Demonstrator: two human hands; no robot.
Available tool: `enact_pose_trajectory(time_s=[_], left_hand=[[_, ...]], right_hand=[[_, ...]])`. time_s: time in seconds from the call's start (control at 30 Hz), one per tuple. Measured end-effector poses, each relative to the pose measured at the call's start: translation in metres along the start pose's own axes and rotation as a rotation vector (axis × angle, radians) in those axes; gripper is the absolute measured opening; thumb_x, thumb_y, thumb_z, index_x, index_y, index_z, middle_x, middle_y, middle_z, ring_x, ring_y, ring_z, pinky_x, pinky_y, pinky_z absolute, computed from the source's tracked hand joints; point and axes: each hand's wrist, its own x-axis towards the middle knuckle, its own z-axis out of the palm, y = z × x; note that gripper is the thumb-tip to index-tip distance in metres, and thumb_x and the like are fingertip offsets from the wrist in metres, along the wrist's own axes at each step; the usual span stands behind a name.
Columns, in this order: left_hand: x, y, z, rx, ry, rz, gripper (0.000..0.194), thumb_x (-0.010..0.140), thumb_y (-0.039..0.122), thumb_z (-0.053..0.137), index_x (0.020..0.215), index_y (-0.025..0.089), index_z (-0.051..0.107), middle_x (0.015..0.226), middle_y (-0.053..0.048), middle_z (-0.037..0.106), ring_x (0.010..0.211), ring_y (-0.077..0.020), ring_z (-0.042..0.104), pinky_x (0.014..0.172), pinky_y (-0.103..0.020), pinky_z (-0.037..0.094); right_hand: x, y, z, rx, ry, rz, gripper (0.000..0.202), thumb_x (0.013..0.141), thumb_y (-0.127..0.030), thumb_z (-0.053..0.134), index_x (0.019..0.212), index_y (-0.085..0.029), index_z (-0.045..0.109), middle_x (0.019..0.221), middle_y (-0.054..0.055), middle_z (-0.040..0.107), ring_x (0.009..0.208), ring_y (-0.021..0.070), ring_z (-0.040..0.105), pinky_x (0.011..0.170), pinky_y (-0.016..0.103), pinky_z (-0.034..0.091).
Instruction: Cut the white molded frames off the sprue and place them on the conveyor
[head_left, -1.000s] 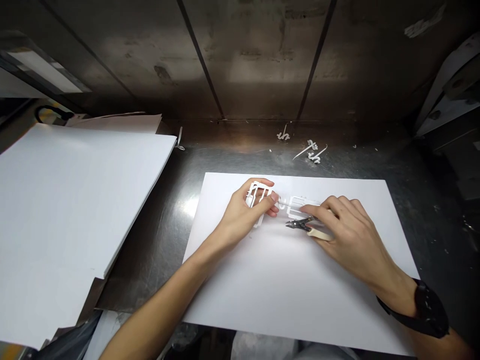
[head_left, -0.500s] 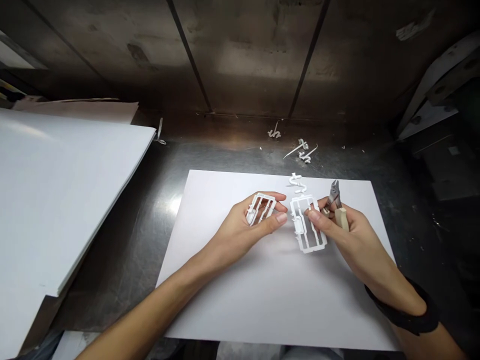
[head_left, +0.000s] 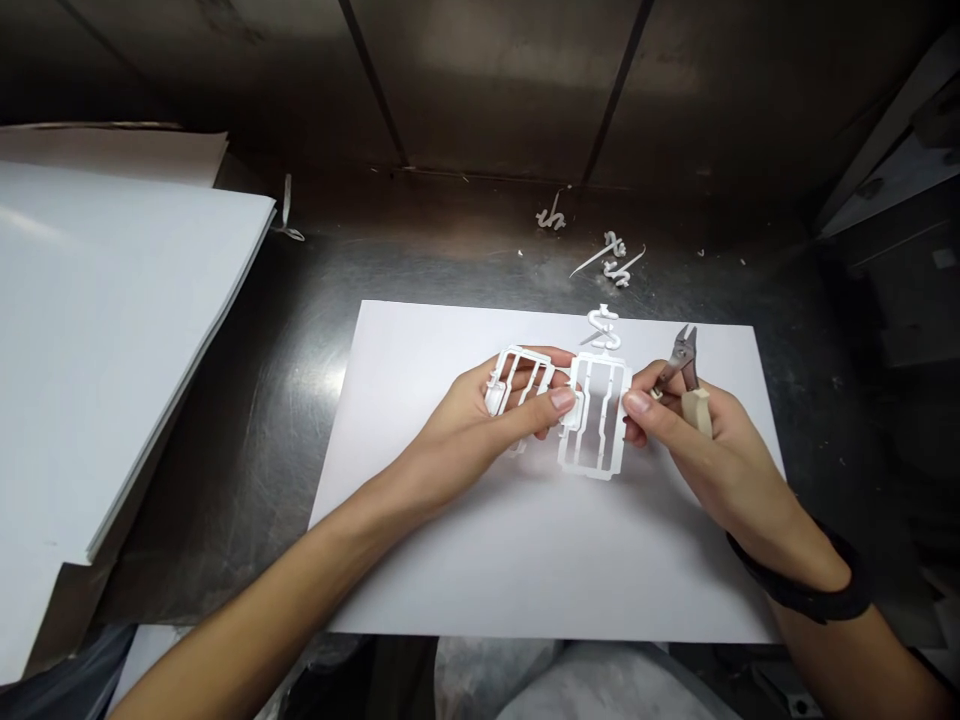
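Nearest the camera, a white sheet of paper (head_left: 525,560) is laid flat on the steel bench (head_left: 285,400). Above its middle, the left hand (head_left: 480,425) is closed on a small plastic frame (head_left: 517,375), thumb pressed to the edge of a second, longer plastic frame (head_left: 596,415) — that one is pinched from the other side by the right hand (head_left: 697,450), which also grips a pair of cutters (head_left: 684,365) pointing up. Just beyond, a plastic offcut (head_left: 602,328) is seen at the paper's far edge. Farther back — more scraps (head_left: 615,255). A paper stack (head_left: 97,330) is piled well to the left.
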Motion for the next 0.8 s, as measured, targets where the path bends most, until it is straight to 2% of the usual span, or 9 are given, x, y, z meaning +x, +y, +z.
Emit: enact_pose_trajectory(time_s=[0.3, 0.6, 0.8], left_hand=[[0.0002, -0.0024, 0.0011, 0.005, -0.004, -0.04, 0.035, 0.096, 0.021, 0.082, 0.129, 0.022, 0.073, 0.095, 0.0, 0.067, 0.082, -0.0116, 0.059, 0.078, -0.024, 0.048], [-0.0005, 0.0015, 0.0044, -0.009, 0.004, -0.077, 0.04, 0.095, 0.026, 0.083, 0.133, 0.02, 0.071, 0.091, 0.0, 0.064, 0.077, -0.0121, 0.054, 0.072, -0.024, 0.044], [-0.0004, 0.0008, 0.0049, -0.022, 0.011, -0.085, 0.036, 0.094, 0.028, 0.084, 0.128, 0.021, 0.074, 0.088, 0.001, 0.063, 0.075, -0.0122, 0.053, 0.073, -0.024, 0.045]], right_hand=[[0.0013, -0.0023, 0.0006, 0.024, -0.008, 0.013, 0.023, 0.112, -0.043, 0.076, 0.099, -0.024, 0.07, 0.094, 0.001, 0.057, 0.085, 0.0193, 0.054, 0.077, 0.032, 0.045], [0.0005, -0.001, -0.002, 0.034, -0.007, 0.027, 0.021, 0.112, -0.042, 0.076, 0.101, -0.025, 0.07, 0.094, 0.001, 0.056, 0.085, 0.0201, 0.054, 0.077, 0.033, 0.045], [0.0013, -0.0021, -0.0009, 0.023, -0.011, 0.021, 0.024, 0.112, -0.042, 0.075, 0.096, -0.024, 0.069, 0.094, 0.001, 0.056, 0.084, 0.0202, 0.053, 0.077, 0.033, 0.045]])
